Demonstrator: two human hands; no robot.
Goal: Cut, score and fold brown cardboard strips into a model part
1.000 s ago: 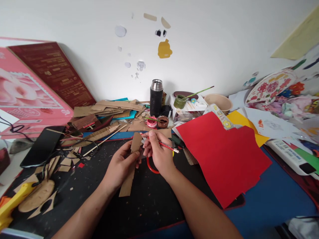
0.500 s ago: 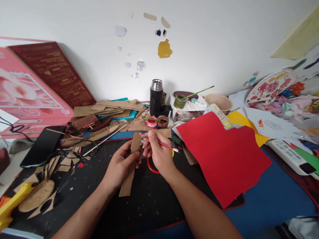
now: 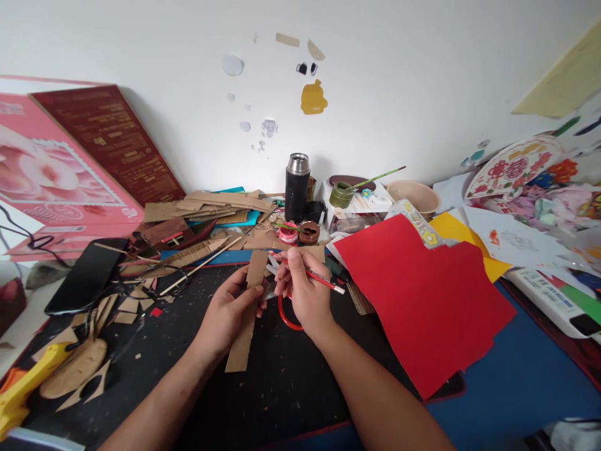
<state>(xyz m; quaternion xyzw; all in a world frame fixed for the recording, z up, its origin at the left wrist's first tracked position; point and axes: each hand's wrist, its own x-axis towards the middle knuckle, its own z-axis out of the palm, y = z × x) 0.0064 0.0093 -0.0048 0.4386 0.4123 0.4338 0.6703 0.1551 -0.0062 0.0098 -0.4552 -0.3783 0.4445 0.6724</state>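
Observation:
A narrow brown cardboard strip (image 3: 242, 346) is pinched in my left hand (image 3: 230, 307), with the thumb across its front and its long end slanting down toward me. My right hand (image 3: 307, 294) grips a red pencil (image 3: 323, 280), whose white eraser end points down to the right. The pencil's tip side is close to the strip's upper right edge, with a small gap between them. Under my right hand shows a red loop (image 3: 284, 316), like a scissor handle; the rest of it is mostly hidden.
Cardboard scraps (image 3: 126, 307), a phone (image 3: 87, 275) and a yellow glue gun (image 3: 35, 382) lie left. Behind stand a black flask (image 3: 296, 194), paint pots (image 3: 308, 233) and stacked cardboard (image 3: 220, 203). A large red sheet (image 3: 422, 307) covers the right side of the black mat (image 3: 188, 382).
My right hand with the pencil has shifted slightly right, away from the strip. My left hand keeps its hold on the cardboard. The whole view has moved a little.

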